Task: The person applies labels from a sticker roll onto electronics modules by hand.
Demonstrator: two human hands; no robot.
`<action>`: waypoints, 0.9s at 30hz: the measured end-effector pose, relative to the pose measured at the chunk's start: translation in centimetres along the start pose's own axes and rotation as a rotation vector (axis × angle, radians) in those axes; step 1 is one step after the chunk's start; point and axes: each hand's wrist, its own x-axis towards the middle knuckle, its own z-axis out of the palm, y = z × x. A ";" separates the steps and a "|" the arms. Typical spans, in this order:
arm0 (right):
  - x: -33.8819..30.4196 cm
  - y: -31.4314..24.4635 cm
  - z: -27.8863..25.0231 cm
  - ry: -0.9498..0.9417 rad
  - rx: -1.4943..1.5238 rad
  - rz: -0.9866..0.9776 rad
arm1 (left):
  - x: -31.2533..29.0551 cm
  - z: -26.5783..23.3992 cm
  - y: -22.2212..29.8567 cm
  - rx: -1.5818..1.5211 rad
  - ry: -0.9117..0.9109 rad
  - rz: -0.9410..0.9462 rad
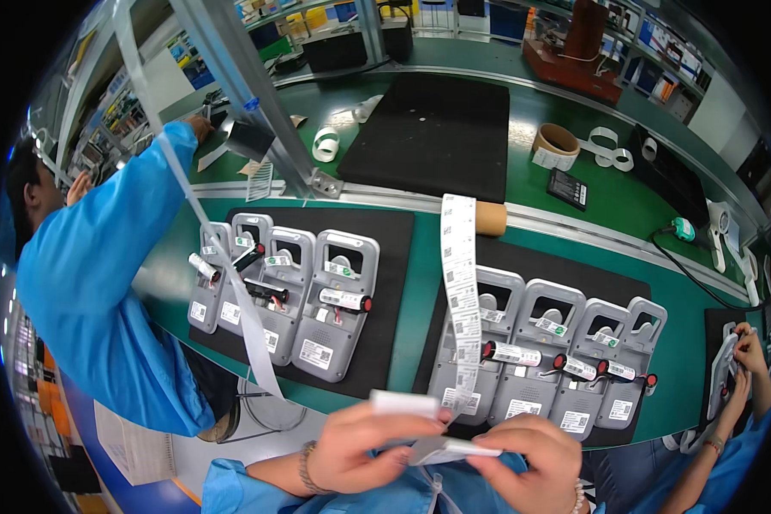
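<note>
A long strip of white printed labels (461, 300) runs down from a brown cardboard roll (490, 218) toward my hands. My left hand (355, 447) is closed, gripping a white piece of the label strip between thumb and fingers. At the right, my right hand (535, 461) pinches the edge of a folded white piece between thumb and forefinger. Both hands are close together, in front of the mat's near edge. Beyond them several grey handheld devices (522, 411) lie in a row, each with a cylindrical battery (512, 354) across it. The strip partly covers the leftmost device.
More grey devices (338, 325) lie on a black mat (394, 283) at left. A person in blue (103, 257) works there; another person's hands (750, 360) handle a device at far right. Behind the metal rail are a tape roll (557, 141) and a black battery pack (567, 188).
</note>
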 end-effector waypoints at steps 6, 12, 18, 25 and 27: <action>0.4 -1.5 -0.5 0.135 0.016 0.146 | -3.8 -3.4 1.0 -0.058 0.598 0.223; 3.4 -3.4 1.4 0.014 0.077 0.135 | -5.3 -2.0 3.4 -0.405 0.434 0.178; 4.9 -1.8 3.8 -0.054 -0.034 -0.094 | -3.8 -3.9 2.7 0.048 -0.029 0.067; 4.8 -0.9 4.3 -0.288 0.037 -0.084 | -1.5 -3.1 1.2 0.437 0.019 0.214; 4.6 -0.8 4.4 -0.240 0.034 -0.068 | -1.8 -2.8 -0.7 0.191 -0.149 0.176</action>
